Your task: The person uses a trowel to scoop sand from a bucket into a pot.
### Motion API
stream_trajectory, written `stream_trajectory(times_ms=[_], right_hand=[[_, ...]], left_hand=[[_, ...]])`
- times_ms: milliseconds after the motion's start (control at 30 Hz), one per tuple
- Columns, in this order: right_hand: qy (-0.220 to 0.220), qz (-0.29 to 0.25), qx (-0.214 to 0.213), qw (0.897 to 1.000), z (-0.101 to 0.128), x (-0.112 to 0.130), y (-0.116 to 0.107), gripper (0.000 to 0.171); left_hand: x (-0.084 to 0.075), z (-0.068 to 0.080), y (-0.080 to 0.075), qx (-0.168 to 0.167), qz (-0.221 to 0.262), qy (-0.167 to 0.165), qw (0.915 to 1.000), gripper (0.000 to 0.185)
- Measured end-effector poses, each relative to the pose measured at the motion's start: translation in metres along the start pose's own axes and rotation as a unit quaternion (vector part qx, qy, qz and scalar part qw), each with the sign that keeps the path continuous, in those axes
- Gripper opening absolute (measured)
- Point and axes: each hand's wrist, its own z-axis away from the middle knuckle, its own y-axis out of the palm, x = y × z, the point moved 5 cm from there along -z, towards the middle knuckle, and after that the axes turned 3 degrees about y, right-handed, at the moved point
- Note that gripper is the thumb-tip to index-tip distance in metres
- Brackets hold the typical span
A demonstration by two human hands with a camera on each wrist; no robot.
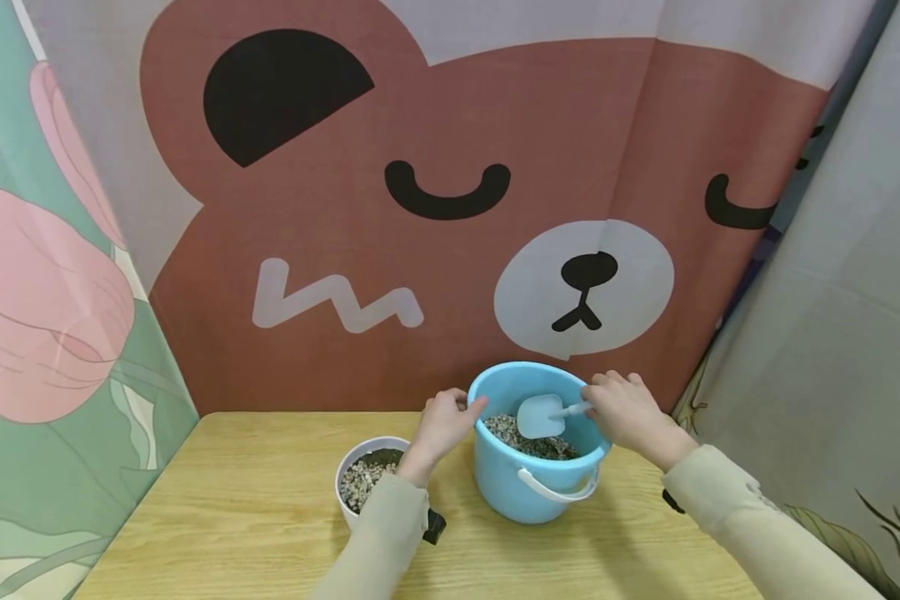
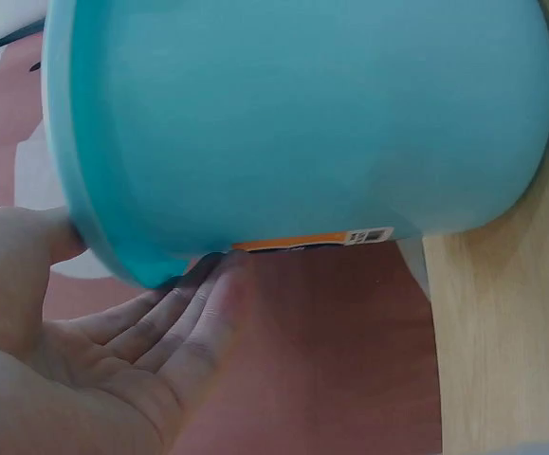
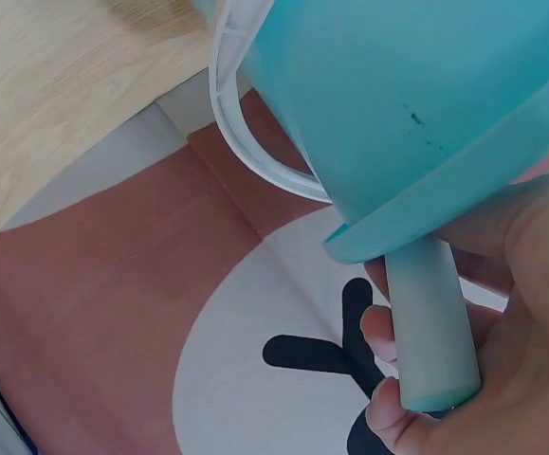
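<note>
A light blue bucket (image 1: 528, 487) stands on the table with grainy soil mix (image 1: 540, 442) inside. My left hand (image 1: 444, 427) holds the bucket's left rim. In the left wrist view its thumb lies over the rim and its fingers (image 2: 174, 327) rest along the outer wall. My right hand (image 1: 630, 414) grips the handle (image 3: 432, 327) of a small pale blue shovel (image 1: 540, 416) at the bucket's right rim. The shovel's blade is inside the bucket, over the soil mix; whether it touches the mix I cannot tell.
A white pot (image 1: 341, 487) with pebbly mix and darker soil stands left of the bucket, partly behind my left sleeve. The bucket's white carry handle (image 1: 562, 492) hangs at its front. Behind the wooden table (image 1: 232, 500) hangs a bear-print curtain (image 1: 330, 367).
</note>
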Motion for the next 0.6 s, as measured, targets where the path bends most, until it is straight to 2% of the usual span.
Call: stream_trajectory(times_ms=[267,400,600], right_hand=[[-0.013,0.078,-0.015,0.997,-0.009,0.005,0.007,0.011],[-0.023,0.114,-0.016,0.993,-0.015,0.007,0.013,0.017],[-0.038,0.116,-0.017,0.992,-0.023,0.011,0.022,0.013]], left_hand=[[0.006,-0.001,0.006,0.006,-0.004,-0.018,0.9998,0.037],[0.005,0.0,0.006,0.002,-0.004,-0.016,0.9999,0.034],[0.004,0.0,0.007,-0.001,-0.004,-0.015,0.9999,0.033]])
